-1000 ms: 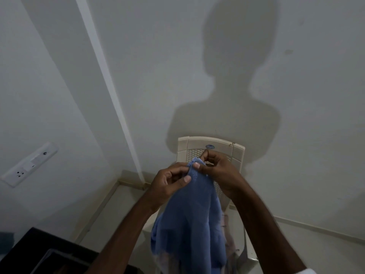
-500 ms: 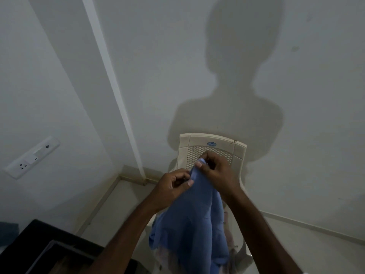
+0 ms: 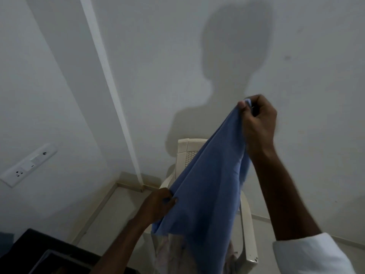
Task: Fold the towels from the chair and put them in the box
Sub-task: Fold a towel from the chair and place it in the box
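Half a second ago both hands pinched the blue towel (image 3: 207,186) close together; now they are wide apart. The right hand (image 3: 256,123) pinches one corner high up, the left hand (image 3: 158,204) grips the edge lower down. The towel stretches diagonally, lower left to upper right, above the plastic chair (image 3: 246,230).

head-worn view, facing forward and down

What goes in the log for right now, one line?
blue towel: held up, unfolded | right hand: pinches top corner | left hand: grips lower edge | chair: pale cloth on seat
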`<control>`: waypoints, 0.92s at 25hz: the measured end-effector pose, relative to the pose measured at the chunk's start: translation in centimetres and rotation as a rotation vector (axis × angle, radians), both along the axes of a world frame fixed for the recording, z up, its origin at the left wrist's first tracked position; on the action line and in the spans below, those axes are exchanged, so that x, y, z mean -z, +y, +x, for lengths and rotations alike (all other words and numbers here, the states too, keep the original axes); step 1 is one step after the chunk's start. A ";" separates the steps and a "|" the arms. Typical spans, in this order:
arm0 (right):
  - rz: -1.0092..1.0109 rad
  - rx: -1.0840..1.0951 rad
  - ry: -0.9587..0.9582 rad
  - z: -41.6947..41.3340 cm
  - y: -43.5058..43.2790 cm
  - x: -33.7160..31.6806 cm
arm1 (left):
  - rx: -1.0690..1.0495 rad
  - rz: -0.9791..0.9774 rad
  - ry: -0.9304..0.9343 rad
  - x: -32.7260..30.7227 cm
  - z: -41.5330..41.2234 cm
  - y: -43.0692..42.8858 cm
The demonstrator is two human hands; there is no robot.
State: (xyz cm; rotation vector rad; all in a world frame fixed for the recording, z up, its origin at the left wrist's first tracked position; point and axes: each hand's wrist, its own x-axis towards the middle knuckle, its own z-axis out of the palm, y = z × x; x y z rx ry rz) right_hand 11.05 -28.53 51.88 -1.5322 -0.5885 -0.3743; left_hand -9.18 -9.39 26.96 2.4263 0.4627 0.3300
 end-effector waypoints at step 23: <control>0.086 0.001 -0.174 3.1 0.1 -8.7 | -0.930 -1.503 -0.188 5.3 -6.8 6.7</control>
